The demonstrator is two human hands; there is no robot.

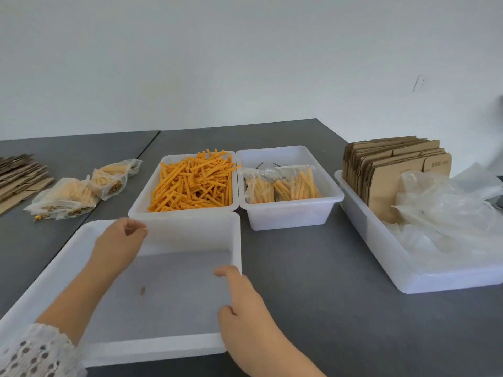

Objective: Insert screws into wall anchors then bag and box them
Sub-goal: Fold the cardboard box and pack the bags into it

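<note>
Fingers of the left hand point(119, 238) curl loosely over the far rim of a near-empty white tray point(68, 257) at six o'clock; whether they truly grip it I cannot tell. The right hand point(239, 297) rests its thumb on the tray's right rim, fingers relaxed, holding nothing.

Judging by the table point(299, 268), work is partly done: three filled bags point(81, 191) lie at ten o'clock, and two more bags point(283, 186) sit in the small bin point(291, 213) at one o'clock. Loose orange anchors point(193, 183) heap a bin at twelve o'clock, too many to count. Boxing seems untouched: flat cardboard point(394, 172) stands with empty bags point(449, 213) in the long bin at three o'clock. Four white containers in all. Only a few dark screws show behind the bags.
</note>
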